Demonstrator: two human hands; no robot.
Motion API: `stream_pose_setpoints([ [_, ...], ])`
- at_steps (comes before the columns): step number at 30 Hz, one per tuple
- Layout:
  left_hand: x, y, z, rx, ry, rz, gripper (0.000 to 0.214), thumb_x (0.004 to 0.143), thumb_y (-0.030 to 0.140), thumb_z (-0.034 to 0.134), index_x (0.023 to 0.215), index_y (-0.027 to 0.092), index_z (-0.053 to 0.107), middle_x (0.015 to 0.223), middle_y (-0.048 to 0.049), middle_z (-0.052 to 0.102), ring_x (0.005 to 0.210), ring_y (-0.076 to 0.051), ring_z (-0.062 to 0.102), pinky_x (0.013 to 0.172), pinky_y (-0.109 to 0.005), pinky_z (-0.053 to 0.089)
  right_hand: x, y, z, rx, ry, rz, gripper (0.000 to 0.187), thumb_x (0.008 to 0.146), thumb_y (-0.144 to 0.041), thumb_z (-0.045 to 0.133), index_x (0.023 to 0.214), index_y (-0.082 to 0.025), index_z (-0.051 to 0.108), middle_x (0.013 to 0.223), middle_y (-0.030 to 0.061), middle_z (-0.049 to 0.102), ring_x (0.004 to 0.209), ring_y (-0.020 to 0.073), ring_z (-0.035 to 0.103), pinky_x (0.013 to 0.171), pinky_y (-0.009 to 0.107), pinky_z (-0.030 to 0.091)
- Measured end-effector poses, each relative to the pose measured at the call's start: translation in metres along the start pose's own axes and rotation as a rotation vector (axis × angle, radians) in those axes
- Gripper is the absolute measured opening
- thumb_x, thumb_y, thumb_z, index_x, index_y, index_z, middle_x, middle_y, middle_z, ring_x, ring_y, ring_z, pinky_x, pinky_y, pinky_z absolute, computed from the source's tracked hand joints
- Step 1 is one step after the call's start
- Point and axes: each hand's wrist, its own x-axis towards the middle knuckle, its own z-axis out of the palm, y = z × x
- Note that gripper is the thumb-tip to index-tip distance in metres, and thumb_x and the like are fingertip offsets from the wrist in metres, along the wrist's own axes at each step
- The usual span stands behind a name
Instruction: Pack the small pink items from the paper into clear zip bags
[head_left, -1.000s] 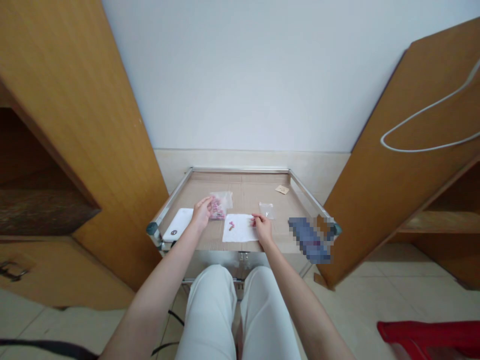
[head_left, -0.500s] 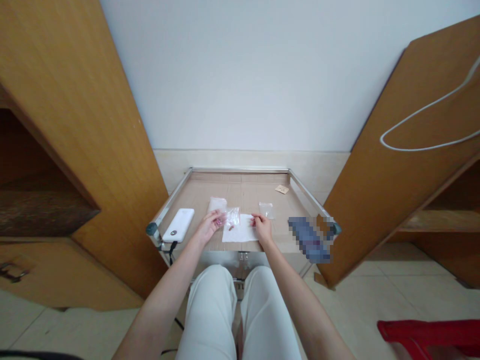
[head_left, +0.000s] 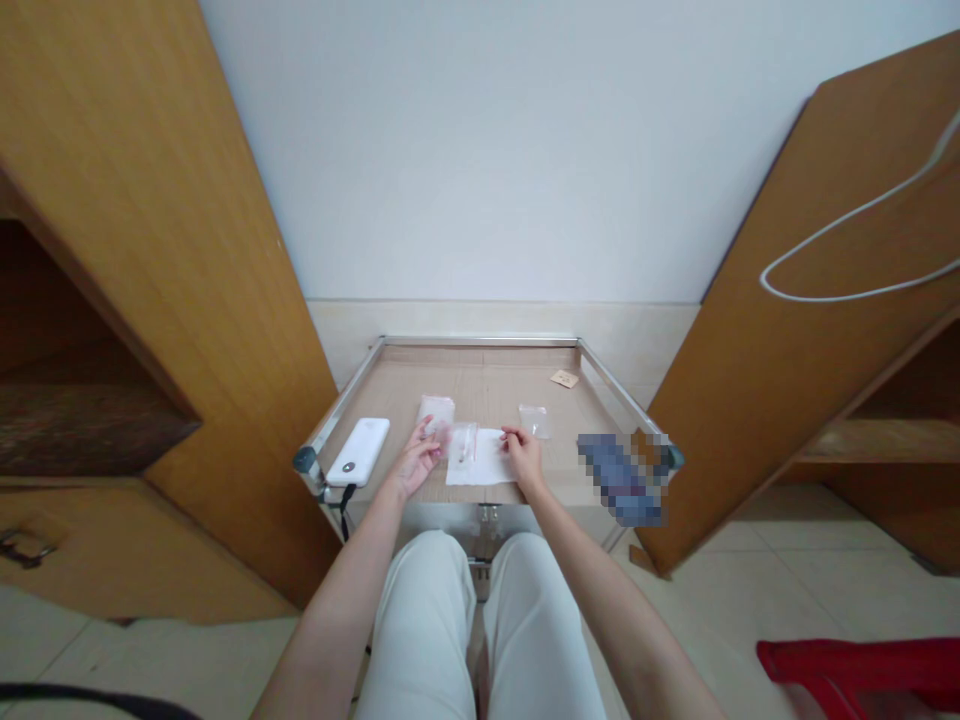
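Observation:
My left hand [head_left: 417, 464] is over the left part of the table, its thumb and fingers closed on the edge of a small clear plastic bag [head_left: 463, 450]. The bag hangs over the left side of a white sheet of paper [head_left: 491, 463]. A small dark mark shows through the bag, too small to name. My right hand [head_left: 525, 455] is at the paper's right edge with its fingertips pinched together; what they hold, if anything, is hidden. Just behind my left fingers lies a stack of clear bags [head_left: 436, 407]. Another clear bag [head_left: 535, 421] rests behind my right hand.
A white power bank [head_left: 358, 452] with a black cable lies at the table's left. A small tan card [head_left: 564, 379] is at the back right, and a blurred-out item [head_left: 619, 480] at the front right. A metal rail [head_left: 480, 341] edges the table between wooden cabinets.
The clear bag in my left hand has come down and slightly left, over the small brown piece seen on the paper before. My left fingers have shifted; my right hand has barely moved.

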Motion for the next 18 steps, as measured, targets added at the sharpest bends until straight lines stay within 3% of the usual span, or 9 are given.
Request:
stream_pose_setpoints([
  [4, -0.001, -0.001, -0.002, -0.018, 0.012, 0.033, 0.054, 0.062, -0.004, 0.049, 0.107, 0.025, 0.043, 0.101, -0.0032, 0.058, 0.084, -0.010, 0.057, 0.063, -0.018, 0.045, -0.007, -0.012, 0.010, -0.060, -0.059, -0.123, 0.021, 0.066, -0.025, 0.045, 0.077, -0.016, 0.060, 0.071, 0.0027, 0.060, 0.061, 0.0126, 0.052, 0.061, 0.025, 0.041],
  [7, -0.002, -0.002, -0.003, -0.027, 0.020, 0.043, 0.049, 0.061, -0.004, 0.049, 0.101, 0.023, 0.045, 0.098, -0.0028, 0.059, 0.083, -0.010, 0.058, 0.064, -0.018, 0.045, -0.012, -0.023, 0.021, -0.079, -0.105, -0.084, 0.020, 0.068, -0.027, 0.045, 0.076, -0.016, 0.060, 0.066, 0.0018, 0.059, 0.059, 0.0121, 0.051, 0.058, 0.023, 0.040],
  [12, -0.003, -0.002, -0.001, -0.022, 0.043, 0.065, 0.044, 0.060, -0.004, 0.049, 0.095, 0.023, 0.046, 0.095, -0.0023, 0.060, 0.081, -0.010, 0.058, 0.067, -0.019, 0.044, -0.016, -0.031, 0.036, -0.051, -0.338, 0.009, 0.020, 0.068, -0.032, 0.048, 0.061, -0.015, 0.056, 0.049, -0.0017, 0.052, 0.046, 0.0091, 0.046, 0.047, 0.020, 0.036],
  [18, -0.003, -0.004, -0.001, 0.003, 0.102, 0.084, 0.035, 0.055, -0.005, 0.051, 0.080, 0.019, 0.055, 0.093, -0.0020, 0.061, 0.083, -0.011, 0.057, 0.066, -0.019, 0.042, -0.016, -0.031, 0.039, -0.047, -0.360, -0.007, 0.021, 0.067, -0.031, 0.048, 0.056, -0.015, 0.054, 0.044, -0.0028, 0.048, 0.042, 0.0080, 0.043, 0.045, 0.019, 0.034],
])
